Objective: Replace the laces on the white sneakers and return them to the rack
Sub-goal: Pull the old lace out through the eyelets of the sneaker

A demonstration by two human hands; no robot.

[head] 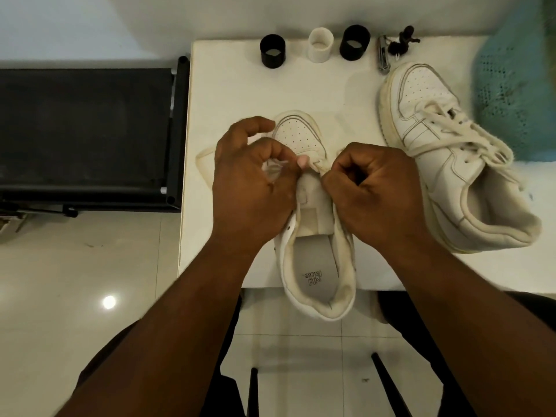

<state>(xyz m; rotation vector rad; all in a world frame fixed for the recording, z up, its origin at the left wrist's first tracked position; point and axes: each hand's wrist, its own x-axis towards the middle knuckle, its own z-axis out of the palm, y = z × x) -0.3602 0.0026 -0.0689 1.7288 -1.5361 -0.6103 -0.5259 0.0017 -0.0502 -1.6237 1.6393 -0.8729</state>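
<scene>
**Both hands at the lace of the near sneaker**

At centre frame the near sneaker sits on the white table, heel over the near edge; the left hand has its fingers curled, pinching a lace by the eyelets; the right hand is fisted round the lace's other part beside the tongue; the second sneaker, still laced, lies at right; the black rack stands at left.

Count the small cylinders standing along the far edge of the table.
3, in a row: a black cylinder at the left, a white cylinder in the middle, another black cylinder to its right, beside the clippers. None appears hidden.
</scene>
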